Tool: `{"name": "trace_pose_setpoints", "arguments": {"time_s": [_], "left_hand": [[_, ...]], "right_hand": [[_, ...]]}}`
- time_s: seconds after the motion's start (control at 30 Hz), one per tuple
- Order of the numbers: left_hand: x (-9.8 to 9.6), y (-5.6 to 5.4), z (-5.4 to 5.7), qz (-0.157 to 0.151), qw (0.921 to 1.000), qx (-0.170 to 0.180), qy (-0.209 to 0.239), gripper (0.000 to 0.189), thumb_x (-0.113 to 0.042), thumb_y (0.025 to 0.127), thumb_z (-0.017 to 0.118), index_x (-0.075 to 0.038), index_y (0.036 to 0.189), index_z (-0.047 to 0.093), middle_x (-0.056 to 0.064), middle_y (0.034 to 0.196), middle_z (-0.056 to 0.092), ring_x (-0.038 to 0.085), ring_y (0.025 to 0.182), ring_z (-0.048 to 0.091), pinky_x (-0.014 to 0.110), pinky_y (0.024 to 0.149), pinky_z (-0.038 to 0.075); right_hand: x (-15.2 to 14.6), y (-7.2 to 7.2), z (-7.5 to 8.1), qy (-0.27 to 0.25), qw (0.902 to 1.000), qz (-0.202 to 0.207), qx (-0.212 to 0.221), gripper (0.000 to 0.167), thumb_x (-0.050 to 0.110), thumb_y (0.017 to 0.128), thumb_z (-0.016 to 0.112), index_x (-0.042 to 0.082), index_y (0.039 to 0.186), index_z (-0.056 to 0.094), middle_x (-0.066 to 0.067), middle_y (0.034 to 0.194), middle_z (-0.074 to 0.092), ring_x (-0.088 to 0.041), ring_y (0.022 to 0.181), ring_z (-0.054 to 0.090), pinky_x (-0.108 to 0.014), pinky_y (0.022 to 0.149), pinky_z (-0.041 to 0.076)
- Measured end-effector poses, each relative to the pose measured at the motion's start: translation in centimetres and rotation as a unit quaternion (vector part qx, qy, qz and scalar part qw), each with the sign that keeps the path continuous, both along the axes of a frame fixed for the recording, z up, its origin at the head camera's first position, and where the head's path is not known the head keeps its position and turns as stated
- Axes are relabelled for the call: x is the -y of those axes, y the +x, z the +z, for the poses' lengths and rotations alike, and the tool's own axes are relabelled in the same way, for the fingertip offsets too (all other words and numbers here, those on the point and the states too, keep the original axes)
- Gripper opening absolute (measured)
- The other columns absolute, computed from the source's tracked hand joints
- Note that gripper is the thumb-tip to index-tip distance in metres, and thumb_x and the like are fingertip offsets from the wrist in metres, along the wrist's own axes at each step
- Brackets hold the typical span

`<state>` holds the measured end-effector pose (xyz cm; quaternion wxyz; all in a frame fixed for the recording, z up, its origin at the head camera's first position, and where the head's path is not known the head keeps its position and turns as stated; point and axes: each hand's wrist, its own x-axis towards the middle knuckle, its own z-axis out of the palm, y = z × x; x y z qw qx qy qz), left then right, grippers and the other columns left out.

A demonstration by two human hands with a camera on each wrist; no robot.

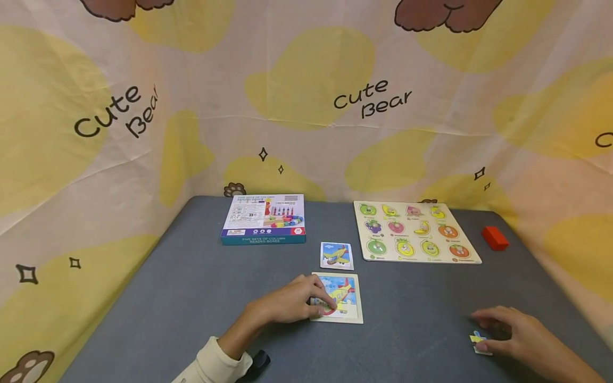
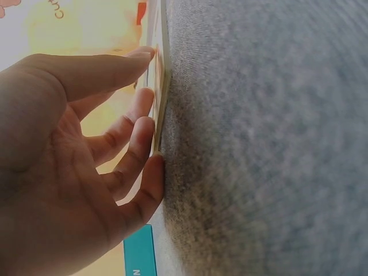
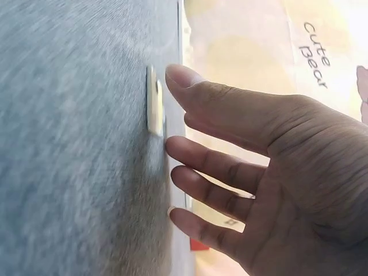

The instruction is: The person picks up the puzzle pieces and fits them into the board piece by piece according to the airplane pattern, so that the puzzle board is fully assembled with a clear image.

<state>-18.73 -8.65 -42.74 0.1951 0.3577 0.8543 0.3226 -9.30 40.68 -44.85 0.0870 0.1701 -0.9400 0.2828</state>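
Observation:
My left hand rests its fingertips on a small airplane jigsaw puzzle in a pale frame. In the left wrist view, the fingers are loosely bent against the thin puzzle board. Over at the right, my right hand hovers beside a loose puzzle piece, yellow and blue with pale edges. The right wrist view has this piece lying on the table, close to the thumb tip, with a gap between. Part of the airplane picture is hidden under the left fingers.
Just behind the puzzle lies a matching airplane picture card. A boxed toy set is at the back left. At the back right are a fruit puzzle board and a red block. A patterned cloth hangs behind the grey table.

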Motion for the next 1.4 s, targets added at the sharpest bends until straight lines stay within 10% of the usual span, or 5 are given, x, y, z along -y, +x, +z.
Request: {"name": "trace_pose_setpoints", "arguments": {"time_s": [0.3,0.93,1.4], "left_hand": [[-0.1,0.2,0.4,0.008,0.9999,0.008,0.003,0.022,-0.02,0.102,0.072,-0.026,0.121,0.082,-0.008,0.114,0.06,0.013,0.099,0.046,0.028,0.084,0.039],[0.3,-0.3,-1.1,-0.015,0.9994,-0.021,0.023,0.023,-0.024,0.103,0.07,-0.029,0.123,0.081,-0.008,0.116,0.06,0.012,0.099,0.045,0.031,0.081,0.04],[0.2,-0.1,-0.5,-0.005,0.9997,0.001,0.026,0.022,-0.025,0.103,0.07,-0.03,0.121,0.081,-0.01,0.114,0.06,0.012,0.1,0.045,0.031,0.083,0.04]], "right_hand": [[-1.3,0.3,0.9,0.111,0.9857,-0.032,0.122,0.027,0.031,0.08,0.092,0.018,0.1,0.079,0.024,0.091,0.063,0.011,0.082,0.046,-0.025,0.069,0.045],[-1.3,1.1,-0.2,0.06,0.9975,0.023,-0.03,0.034,0.011,0.063,0.098,0.026,0.084,0.074,0.03,0.083,0.058,0.008,0.077,0.049,-0.014,0.065,0.034],[-0.5,1.0,0.2,0.109,0.9938,-0.024,0.001,0.028,0.022,0.069,0.098,0.027,0.078,0.071,0.03,0.077,0.052,0.011,0.074,0.043,-0.025,0.061,0.04]]}}
